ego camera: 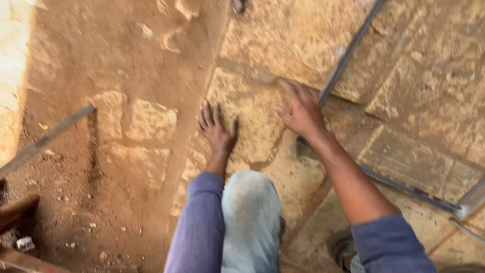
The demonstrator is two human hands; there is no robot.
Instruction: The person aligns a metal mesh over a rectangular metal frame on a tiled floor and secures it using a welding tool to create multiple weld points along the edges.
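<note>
With fingers spread, left hand (216,130) and right hand (302,114) flat on stone block (252,126).

floor: rough yellow stone paving (429,65) | left: reddish dirt (101,50) | light: sunlit far left

Warm, bright daylight w/ glare at top-left corner; whole frame soft from motion blur, esp. edges.

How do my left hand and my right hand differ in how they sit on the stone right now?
The left hand lies flat, fingers together, pointing straight ahead; the right hand is angled, fingers spread and blurred. The left hand rests mid-slab on the stone; the right hand is at its edge, beside the metal bar. The left sleeve reaches the wrist; the right arm is bare. Both are empty, palms down.
</note>
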